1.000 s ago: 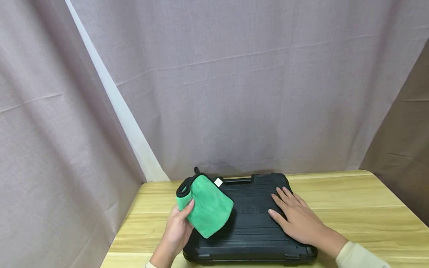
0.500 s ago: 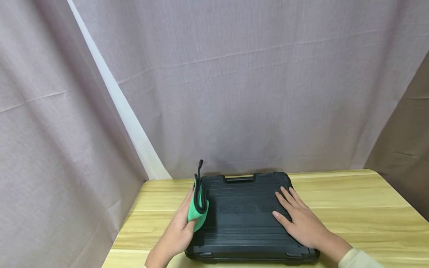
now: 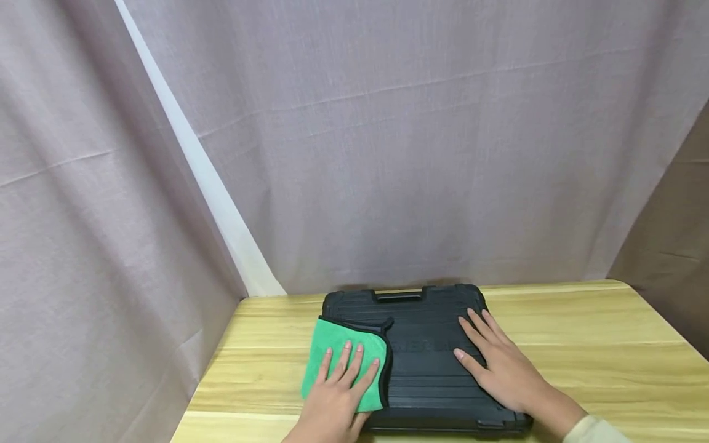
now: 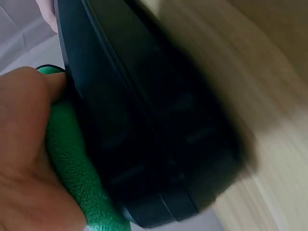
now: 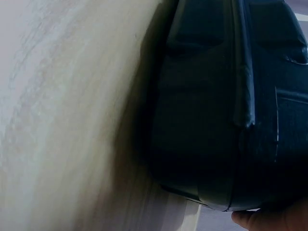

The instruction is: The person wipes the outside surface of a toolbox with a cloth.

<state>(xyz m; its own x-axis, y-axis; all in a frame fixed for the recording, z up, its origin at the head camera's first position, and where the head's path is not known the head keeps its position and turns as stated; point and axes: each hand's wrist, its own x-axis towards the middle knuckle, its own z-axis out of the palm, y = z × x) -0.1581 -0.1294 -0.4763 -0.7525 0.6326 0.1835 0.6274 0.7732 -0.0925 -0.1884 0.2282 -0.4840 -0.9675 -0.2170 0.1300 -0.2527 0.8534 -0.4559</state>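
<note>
A black plastic carrying case (image 3: 426, 375) lies flat on the table, its handle at the far side. On the case's left part a folded green cloth (image 3: 327, 338) with black edging is spread, its black loop pointing right. My left hand (image 3: 338, 397) presses the cloth down with straight, spread fingers. In the left wrist view the cloth (image 4: 70, 154) sits between the palm and the case (image 4: 134, 110). With fingers straight, my right hand (image 3: 501, 366) rests on the case's right side. Only a bit of that hand (image 5: 274, 221) shows in the right wrist view, beside the case (image 5: 202, 120).
The light wood-grain table (image 3: 598, 344) extends to both sides of the case. Grey-mauve curtains (image 3: 388, 154) hang behind and to the left, with a white strip (image 3: 205, 166) showing in a gap. A brown drape (image 3: 670, 234) hangs at the right.
My left hand has turned over from holding the cloth upright above the case's left side and now lays it flat on the lid. The right hand has stayed on the case.
</note>
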